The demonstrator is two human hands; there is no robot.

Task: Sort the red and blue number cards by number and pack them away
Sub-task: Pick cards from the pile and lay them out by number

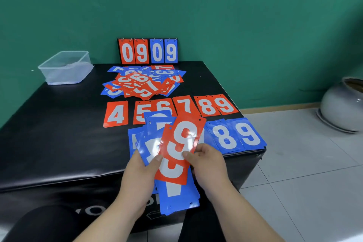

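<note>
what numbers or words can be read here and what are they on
"0 9 0 9": flip scoreboard, two red, two blue.
"4 5 6 7 8 9": red card row on the black padded block.
"8 9": blue card row.
"9": top red card, pinched by right hand, on the fan in the left hand.
Loose pile: jumbled, mostly unreadable.
Block's front print: partly hidden, unreadable.

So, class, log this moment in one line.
left hand: holds card stack | right hand: pinches red 9 card | red row: 4 to 9 laid | mixed pile: unsorted
</note>
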